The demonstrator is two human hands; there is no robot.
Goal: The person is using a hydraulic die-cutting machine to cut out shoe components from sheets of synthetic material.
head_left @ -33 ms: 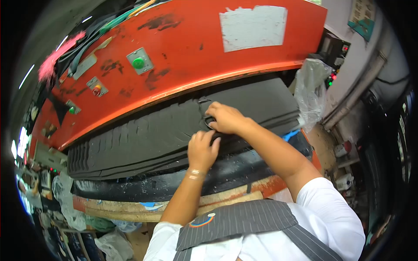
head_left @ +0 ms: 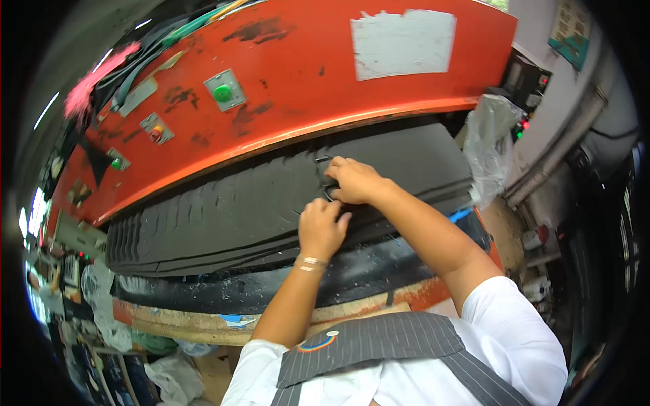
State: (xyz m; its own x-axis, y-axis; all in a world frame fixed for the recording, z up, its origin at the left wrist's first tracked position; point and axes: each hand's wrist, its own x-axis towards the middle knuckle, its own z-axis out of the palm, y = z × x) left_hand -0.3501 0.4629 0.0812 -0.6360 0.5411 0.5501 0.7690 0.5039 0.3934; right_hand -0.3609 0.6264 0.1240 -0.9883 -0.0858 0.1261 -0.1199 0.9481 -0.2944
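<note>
A red panel point(head_left: 305, 95) stood beyond the right hand point(head_left: 355, 181) and left hand point(head_left: 321, 229). Dark grey sheets point(head_left: 399, 149) lay partly covered beneath both. Both were curled; a black piece point(head_left: 329, 193) between them was mostly hidden, the grip impossible to tell.

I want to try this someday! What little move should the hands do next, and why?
Maybe nudge the black thing into line: the right hand and left hand are both at it, and curved marks run along the dark sheet to its left.
</note>
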